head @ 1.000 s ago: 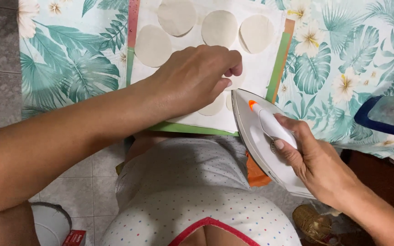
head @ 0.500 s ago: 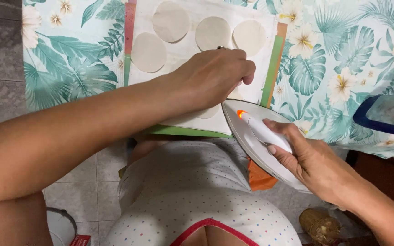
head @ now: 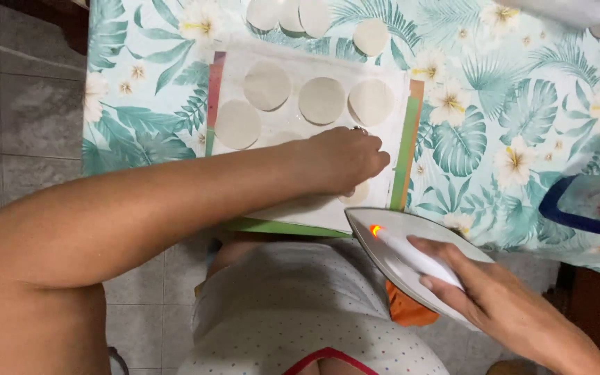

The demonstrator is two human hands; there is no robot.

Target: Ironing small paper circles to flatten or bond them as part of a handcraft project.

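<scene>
Teal leafy tablecloth (head: 508, 104) fills the top of the frame. On it at centre is a white sheet (head: 390, 87) with pale fabric circles (head: 321, 100). Left hand (head: 345, 161) lies palm down across the sheet's lower part, fingers loosely curled, gripping nothing I can see. Lower right, the right hand (head: 484, 295) is wrapped around the handle of a white iron (head: 411, 260), orange light on, near the table edge.

The left hand (head: 345, 161) has slid toward the near edge of the white sheet (head: 293, 132), uncovering 4 pale fabric circles (head: 321, 100). The right hand (head: 484, 295) has drawn the white clothes iron (head: 411, 260) back off the counter's near edge.
</scene>
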